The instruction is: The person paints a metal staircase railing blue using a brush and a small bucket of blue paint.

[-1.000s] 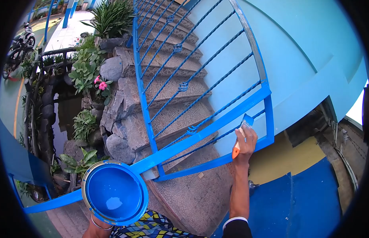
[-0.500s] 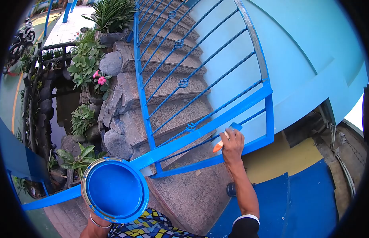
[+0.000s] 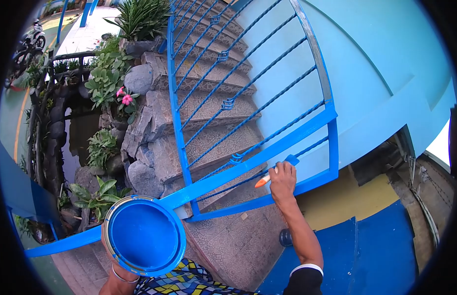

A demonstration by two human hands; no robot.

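Note:
My right hand (image 3: 283,184) grips a paintbrush (image 3: 265,180) with a white and orange handle. Its blue-coated bristles (image 3: 291,159) point away from me, overlapping a twisted bar (image 3: 312,146) below the top rail of the blue metal railing (image 3: 248,168). Under my left side, a round can of blue paint (image 3: 145,237) is held up with its mouth toward me. Most of my left hand (image 3: 118,270) is hidden behind the can; the wrist with a bracelet shows beneath it. The can overlaps the lower stretch of the rail.
Tiled stairs (image 3: 218,130) climb behind the railing along a light blue wall (image 3: 380,113). Left of them are rocks (image 3: 145,178), plants (image 3: 101,147) and a dark pond (image 3: 83,135). A worn, bare-looking upper rail (image 3: 317,56) runs off at the top. A motorcycle (image 3: 37,37) stands far left.
My right hand has shifted slightly left, and the brush handle has moved left with it. The paint can and my left hand stay nearly where they were.

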